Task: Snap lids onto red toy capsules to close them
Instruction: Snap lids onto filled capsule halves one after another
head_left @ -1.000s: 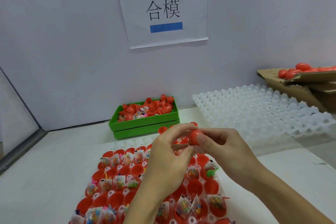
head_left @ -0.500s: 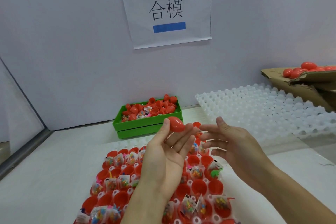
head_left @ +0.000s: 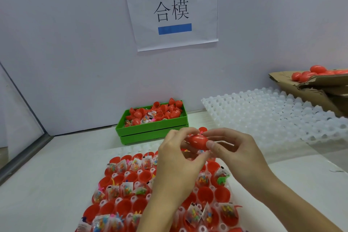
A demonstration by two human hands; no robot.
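Hands (head_left: 207,154) round sideways-lying capsule (head_left: 198,141)

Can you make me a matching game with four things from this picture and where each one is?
Things:
1. green plastic crate
2. white paper sign with blue tape
3. brown cardboard box
4. red egg-shaped capsule

Places:
A. taped on the wall
B. between the fingers of both hands
C. far right edge
D. against the wall, behind the tray of open capsules

Pairs: 1-D, 2-A, 3-C, 4-B
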